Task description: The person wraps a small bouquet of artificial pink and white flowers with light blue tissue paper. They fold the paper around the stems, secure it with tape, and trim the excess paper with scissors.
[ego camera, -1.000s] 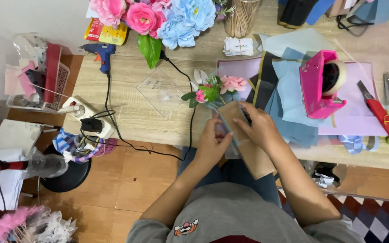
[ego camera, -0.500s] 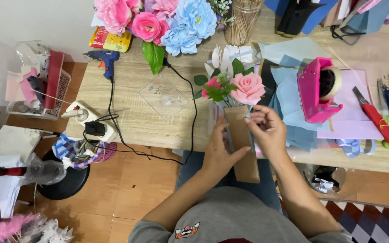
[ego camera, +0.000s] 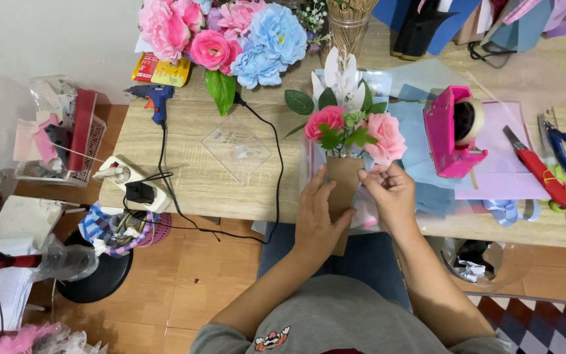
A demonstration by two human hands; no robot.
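- Since the earlier frames the small bouquet (ego camera: 348,128) has come up from lying low over the lap to standing above the table edge, and both hands have risen with it; the brown paper wrap (ego camera: 343,190) now stands upright below the blooms.
- The left hand (ego camera: 317,219) lies flat against the near-left face of the wrap, fingers together and pressing, thumb tucked under its right edge.
- The right hand (ego camera: 391,193) is at the wrap's upper right corner, fingertips pinched on a thin edge of clear or pale film just below the pink rose (ego camera: 384,137); exactly what is in the pinch is too small to tell.
- Risk: the wrap is held only by palm pressure, so if the left hand eases off, the paper could spring open and the stems slide down towards the lap.
- Risk: the pinch sits just under the rose, so a tug there could bend or crush the petals.
- Risk: right of the wrap lie loose blue paper sheets (ego camera: 420,141) and a pink tape dispenser (ego camera: 452,134); a right elbow swing could drag the sheets.
- Left of the wrap a black cord (ego camera: 276,164) runs off the table edge; a snagged forearm could pull the glue gun (ego camera: 154,98).
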